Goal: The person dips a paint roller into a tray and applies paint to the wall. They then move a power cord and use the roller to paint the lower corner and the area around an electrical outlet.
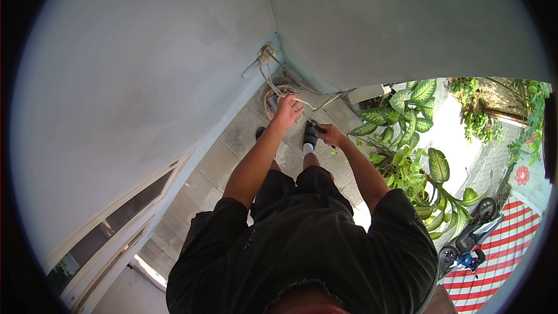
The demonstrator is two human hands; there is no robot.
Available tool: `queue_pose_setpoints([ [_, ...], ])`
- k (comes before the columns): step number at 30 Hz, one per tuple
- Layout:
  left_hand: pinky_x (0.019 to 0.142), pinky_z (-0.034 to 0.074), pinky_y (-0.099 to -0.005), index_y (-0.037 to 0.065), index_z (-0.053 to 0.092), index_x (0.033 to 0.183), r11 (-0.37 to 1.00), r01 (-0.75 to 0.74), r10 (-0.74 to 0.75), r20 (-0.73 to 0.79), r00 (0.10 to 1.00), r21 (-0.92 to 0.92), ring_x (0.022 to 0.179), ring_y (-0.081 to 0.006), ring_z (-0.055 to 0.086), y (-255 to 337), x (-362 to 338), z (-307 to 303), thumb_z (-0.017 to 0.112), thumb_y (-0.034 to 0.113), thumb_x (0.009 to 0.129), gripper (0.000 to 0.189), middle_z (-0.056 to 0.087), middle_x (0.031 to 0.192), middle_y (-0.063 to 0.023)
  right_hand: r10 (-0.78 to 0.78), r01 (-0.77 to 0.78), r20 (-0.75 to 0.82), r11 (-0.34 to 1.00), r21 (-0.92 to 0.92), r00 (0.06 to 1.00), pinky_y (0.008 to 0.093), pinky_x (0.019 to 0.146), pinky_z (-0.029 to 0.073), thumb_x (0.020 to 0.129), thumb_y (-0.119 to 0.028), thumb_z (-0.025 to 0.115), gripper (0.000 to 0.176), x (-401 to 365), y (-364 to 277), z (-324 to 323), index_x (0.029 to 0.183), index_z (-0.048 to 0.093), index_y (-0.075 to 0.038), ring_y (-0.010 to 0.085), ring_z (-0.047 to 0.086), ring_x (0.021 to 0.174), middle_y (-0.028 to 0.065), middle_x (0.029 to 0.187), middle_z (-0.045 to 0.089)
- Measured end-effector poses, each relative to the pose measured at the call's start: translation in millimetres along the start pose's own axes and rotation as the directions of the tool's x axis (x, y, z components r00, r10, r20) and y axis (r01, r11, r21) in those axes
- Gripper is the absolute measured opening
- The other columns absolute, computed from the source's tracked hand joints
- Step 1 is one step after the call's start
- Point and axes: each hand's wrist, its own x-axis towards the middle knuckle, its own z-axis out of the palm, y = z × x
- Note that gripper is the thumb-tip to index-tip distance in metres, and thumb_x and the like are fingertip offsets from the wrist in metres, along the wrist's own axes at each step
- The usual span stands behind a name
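My left hand (287, 112) is closed at the pale hose or cable (306, 104), which runs out from its fingertips to the right. My right hand (332, 135) grips a dark, black-handled tool (316, 127), its tip pointing up and left toward the pale line; its exact kind is too small to make out. Beyond my left hand, a round basket-like container (268, 104) sits on the paving, with looped pale lines over it. These lines rise to a beige fitting (267, 54) low on the wall.
Two grey walls meet in a corner ahead, and grey paving (218, 160) lies around my feet. Leafy potted plants (407, 122) crowd the right side. A window frame (116, 221) runs along the left wall. Farther right stands a motorbike (465, 241) by a red-striped surface (511, 244).
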Motion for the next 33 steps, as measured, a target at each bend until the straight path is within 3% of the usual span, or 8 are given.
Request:
queue_pose_setpoints([
  [2,0.105,0.029,-0.0522,0.009,0.04,0.121,1.0,-0.003,0.003,0.005,1.0,0.0,0.133,-0.029,0.029,-2,2,-2,0.058,0.022,0.085,0.043,0.037,0.134,-0.0105,0.028,-0.031,0.037,0.995,0.093,0.999,0.0299,0.042,0.042,0.079,-0.019,0.065,0.055,-1,11,12,0.129,0.05,-0.002,0.0143,0.051,0.046,0.0069,0.063,0.058],
  [3,0.105,0.028,-0.052,0.009,0.04,0.121,1.0,0.005,-0.005,0.009,1.0,-0.002,0.133,-0.0289,0.029,-2,3,-3,0.058,0.022,0.085,0.043,0.038,0.134,-0.0102,0.036,-0.045,0.066,0.99,0.135,0.997,0.0249,0.041,0.036,0.085,-0.015,0.061,0.043,-9,4,19,0.126,0.054,-0.006,0.0077,0.042,0.042,0.0,0.054,0.048],
  [7,0.106,0.027,-0.0523,0.01,0.041,0.121,0.999,0.036,-0.038,-0.039,0.999,-0.032,0.133,-0.0284,0.027,-2,5,-4,0.058,0.023,0.085,0.042,0.038,0.134,-0.0096,-0.042,-0.059,0.243,0.918,0.393,0.969,0.0239,0.044,0.036,0.087,-0.014,0.056,0.041,-32,4,56,0.126,0.051,-0.002,0.0084,0.044,0.044,0.0001,0.056,0.048],
  [9,0.105,0.027,-0.0525,0.011,0.041,0.121,0.999,0.028,-0.03,-0.06,0.998,-0.023,0.133,-0.0282,0.027,-3,2,-3,0.058,0.023,0.084,0.042,0.038,0.134,-0.0095,-0.026,-0.206,0.338,0.748,0.631,0.941,0.0237,0.048,0.039,0.089,-0.014,0.053,0.042,-43,1,78,0.128,0.047,-0.001,0.0103,0.046,0.048,0.0005,0.061,0.047],
  [14,0.105,0.027,-0.054,0.013,0.043,0.118,1.0,0.026,-0.027,-0.075,0.997,-0.012,0.132,-0.0277,0.028,-7,8,-6,0.059,0.024,0.084,0.039,0.038,0.132,-0.0089,0.01,-0.323,0.397,0.602,0.73,0.918,0.0241,0.049,0.042,0.087,-0.016,0.054,0.043,-64,-26,104,0.129,0.046,-0.005,0.0116,0.047,0.05,0.0002,0.066,0.047],
  [16,0.104,0.029,-0.0549,0.013,0.045,0.113,1.0,0.026,-0.027,-0.077,0.997,-0.006,0.126,-0.0263,0.035,-8,10,-7,0.058,0.023,0.084,0.033,0.042,0.124,-0.0074,0.044,-0.446,0.481,0.455,0.77,0.875,0.0247,0.046,0.04,0.088,-0.016,0.053,0.038,-73,-47,105,0.123,0.048,-0.005,0.011,0.045,0.049,0.0001,0.066,0.045],
  [23,0.101,0.033,-0.0545,0.012,0.047,0.108,1.0,0.023,-0.021,-0.081,0.996,0.016,0.112,-0.023,0.044,-5,5,-2,0.059,0.022,0.083,0.029,0.045,0.11,-0.0047,0.099,-0.293,0.307,0.663,0.689,0.946,0.0263,0.041,0.037,0.092,-0.018,0.051,0.022,-61,-73,122,0.108,0.048,-0.003,0.0087,0.041,0.047,-0.0003,0.066,0.043],
  [33,0.105,0.029,-0.0541,0.007,0.038,0.127,0.999,0.032,-0.033,-0.082,0.996,-0.011,0.132,-0.028,0.029,-5,1,-4,0.058,0.022,0.084,0.049,0.034,0.133,-0.0115,0.143,-0.198,0.138,0.74,0.643,0.98,0.0276,0.039,0.038,0.092,-0.024,0.057,0.022,-15,-47,149,0.086,0.045,-0.007,0.0092,0.041,0.043,-0.0001,0.061,0.043],
])
